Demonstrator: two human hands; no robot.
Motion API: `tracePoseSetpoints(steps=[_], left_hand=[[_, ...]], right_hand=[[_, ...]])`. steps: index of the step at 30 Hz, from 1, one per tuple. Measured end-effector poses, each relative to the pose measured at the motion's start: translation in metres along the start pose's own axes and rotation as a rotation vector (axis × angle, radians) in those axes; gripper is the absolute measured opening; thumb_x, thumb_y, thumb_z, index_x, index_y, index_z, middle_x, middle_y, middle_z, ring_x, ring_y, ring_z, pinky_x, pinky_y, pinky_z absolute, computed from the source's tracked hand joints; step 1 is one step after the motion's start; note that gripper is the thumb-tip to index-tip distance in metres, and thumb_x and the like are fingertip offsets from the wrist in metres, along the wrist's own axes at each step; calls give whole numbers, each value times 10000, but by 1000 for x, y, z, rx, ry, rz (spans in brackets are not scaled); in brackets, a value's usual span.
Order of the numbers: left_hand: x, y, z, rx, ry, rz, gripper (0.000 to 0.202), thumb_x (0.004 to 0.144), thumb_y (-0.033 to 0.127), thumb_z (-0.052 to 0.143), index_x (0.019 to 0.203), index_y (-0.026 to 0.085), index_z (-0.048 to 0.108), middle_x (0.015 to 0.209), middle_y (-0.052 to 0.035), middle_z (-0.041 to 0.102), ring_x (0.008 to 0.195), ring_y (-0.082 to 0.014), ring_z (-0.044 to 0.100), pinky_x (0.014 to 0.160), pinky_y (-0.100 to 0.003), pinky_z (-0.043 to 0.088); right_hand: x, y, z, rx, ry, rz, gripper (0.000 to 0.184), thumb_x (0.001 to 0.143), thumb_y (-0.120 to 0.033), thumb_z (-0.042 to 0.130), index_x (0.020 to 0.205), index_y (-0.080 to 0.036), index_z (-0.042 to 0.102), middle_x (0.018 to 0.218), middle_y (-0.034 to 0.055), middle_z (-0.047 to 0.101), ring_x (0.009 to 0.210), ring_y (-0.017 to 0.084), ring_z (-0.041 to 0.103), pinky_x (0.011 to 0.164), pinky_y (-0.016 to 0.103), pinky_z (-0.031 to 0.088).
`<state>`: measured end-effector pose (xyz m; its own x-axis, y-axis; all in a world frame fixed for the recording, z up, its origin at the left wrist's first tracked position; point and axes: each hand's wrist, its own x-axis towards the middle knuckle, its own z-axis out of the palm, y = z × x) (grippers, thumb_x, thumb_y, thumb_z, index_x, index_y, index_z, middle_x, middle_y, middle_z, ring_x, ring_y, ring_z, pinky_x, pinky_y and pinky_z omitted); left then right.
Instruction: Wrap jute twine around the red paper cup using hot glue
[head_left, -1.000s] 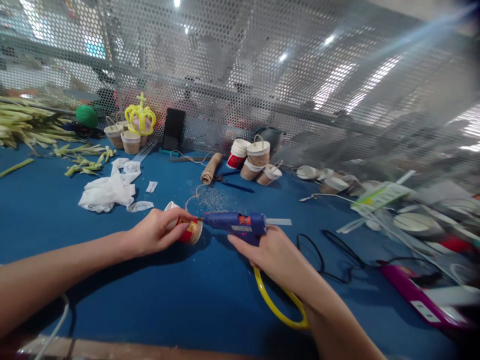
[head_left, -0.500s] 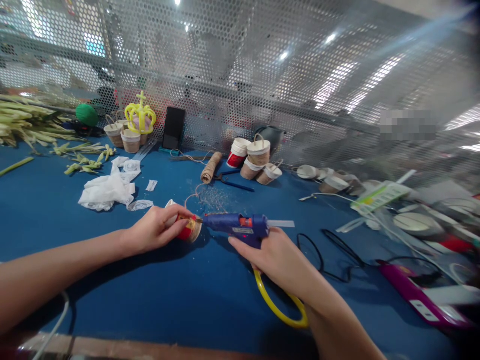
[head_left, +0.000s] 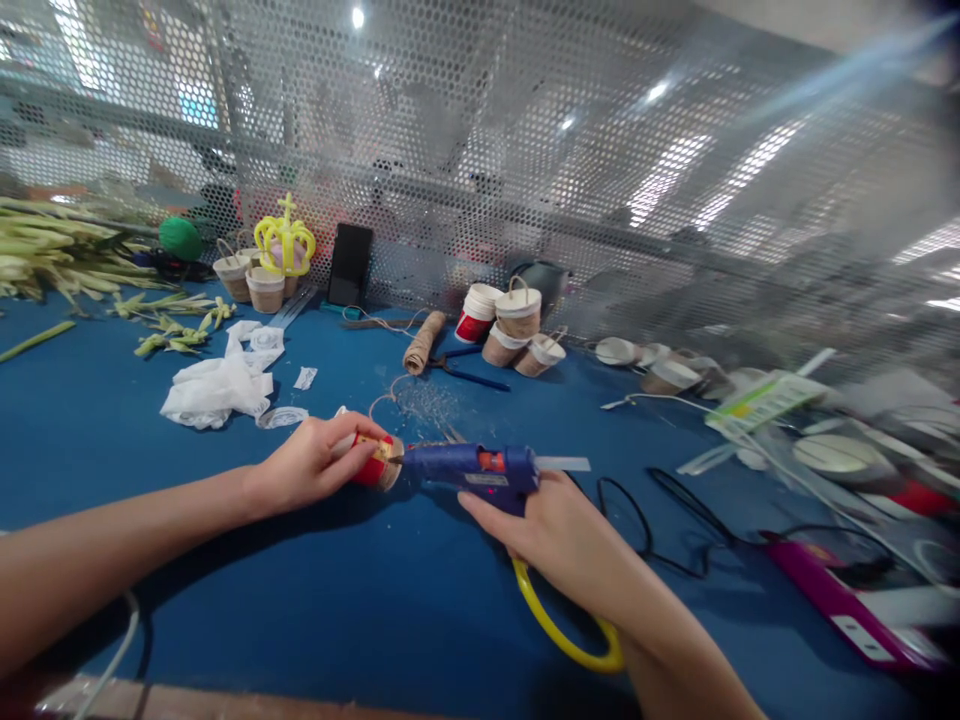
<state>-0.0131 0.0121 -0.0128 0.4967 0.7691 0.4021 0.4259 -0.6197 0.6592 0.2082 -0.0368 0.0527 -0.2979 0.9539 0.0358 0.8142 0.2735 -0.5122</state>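
My left hand (head_left: 311, 462) is closed round a small red and white paper cup (head_left: 369, 470) lying on its side, its twine-wrapped end toward the right. In my right hand (head_left: 551, 520) is a blue hot glue gun (head_left: 465, 472), gripped by its handle, with a clear glue stick (head_left: 564, 464) poking out of the back. The gun's nozzle meets the cup's wrapped end, touching it or nearly so. A strand of twine (head_left: 381, 398) trails from behind the cup. Below my right wrist shows a yellow scissors handle (head_left: 566, 640), partly covered by the arm.
Behind the hands lie a twine roll (head_left: 424, 343) and blue-handled pliers (head_left: 472, 375). Several twine-wrapped cups (head_left: 517, 315) stand near the mesh screen (head_left: 420, 150). White lace (head_left: 217, 385) is at left, a phone (head_left: 350, 265) behind it. A purple power strip (head_left: 840, 610) and black cable (head_left: 675, 500) occupy the right.
The glue gun's nozzle sits slightly lower against the cup's wrapped end. Both hands keep their hold, and the whole view has shifted a little.
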Motion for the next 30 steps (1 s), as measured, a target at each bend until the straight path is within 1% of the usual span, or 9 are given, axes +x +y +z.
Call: tracePoseSetpoints(steps=[3, 6, 8, 11, 17, 22, 24, 27, 30], left_hand=[[-2, -2, 2, 34, 17, 79, 219, 834, 209, 406, 980, 137, 553, 669, -2, 645, 485, -70, 535, 470, -159, 402], [-5, -4, 3, 62, 17, 146, 238, 838, 203, 394, 1019, 132, 531, 533, 31, 583, 421, -67, 484, 444, -163, 380], [-6, -5, 4, 77, 21, 176, 236, 838, 200, 394, 1023, 128, 522, 514, 33, 571, 432, -73, 492, 459, -168, 386], [-8, -4, 4, 114, 34, 198, 212, 832, 195, 405, 997, 136, 525, 557, 17, 591, 464, -80, 521, 474, -171, 394], [-8, -2, 4, 159, 15, 202, 201, 827, 190, 409, 983, 159, 532, 657, -14, 638, 522, -95, 569, 518, -185, 422], [-7, -2, 4, 144, 11, 199, 204, 826, 187, 409, 986, 158, 532, 676, -17, 643, 532, -95, 571, 519, -181, 420], [-8, -2, 4, 134, 13, 185, 204, 827, 188, 410, 985, 154, 532, 654, -9, 631, 522, -90, 561, 508, -175, 409], [-7, -2, 3, 98, 8, 151, 217, 831, 194, 401, 1001, 141, 526, 560, 24, 579, 477, -80, 522, 474, -166, 382], [-5, -3, 3, 64, 10, 105, 228, 836, 205, 394, 1008, 141, 529, 498, 54, 528, 421, -69, 467, 437, -161, 351]], right_hand=[[2, -1, 0, 36, 46, 63, 214, 743, -295, 501, 555, -201, 462, 478, -37, 509, 448, 107, 466, 455, 223, 389], [5, 1, 1, 112, 26, 138, 218, 727, -305, 516, 551, -199, 444, 426, -55, 454, 398, 97, 439, 405, 214, 374], [7, 2, 2, 160, 4, 177, 242, 721, -310, 523, 531, -200, 422, 401, -62, 429, 373, 87, 423, 387, 205, 369], [10, 2, 1, 189, -17, 201, 284, 719, -306, 530, 492, -202, 395, 382, -62, 426, 357, 79, 413, 388, 198, 373], [14, -2, 1, 198, -27, 249, 340, 727, -317, 528, 440, -202, 386, 357, -46, 446, 348, 85, 437, 412, 204, 403], [15, -3, 1, 199, -32, 271, 270, 715, -292, 532, 482, -193, 436, 356, -50, 446, 341, 89, 429, 388, 204, 387], [13, -3, 0, 202, -23, 261, 253, 717, -297, 529, 501, -193, 447, 358, -57, 440, 341, 88, 427, 389, 204, 384], [10, -3, 0, 202, -14, 230, 219, 717, -304, 524, 538, -196, 461, 380, -62, 439, 351, 92, 431, 384, 207, 374], [6, -3, 0, 136, 13, 164, 212, 725, -293, 516, 545, -202, 453, 397, -63, 442, 364, 94, 422, 388, 213, 361]])
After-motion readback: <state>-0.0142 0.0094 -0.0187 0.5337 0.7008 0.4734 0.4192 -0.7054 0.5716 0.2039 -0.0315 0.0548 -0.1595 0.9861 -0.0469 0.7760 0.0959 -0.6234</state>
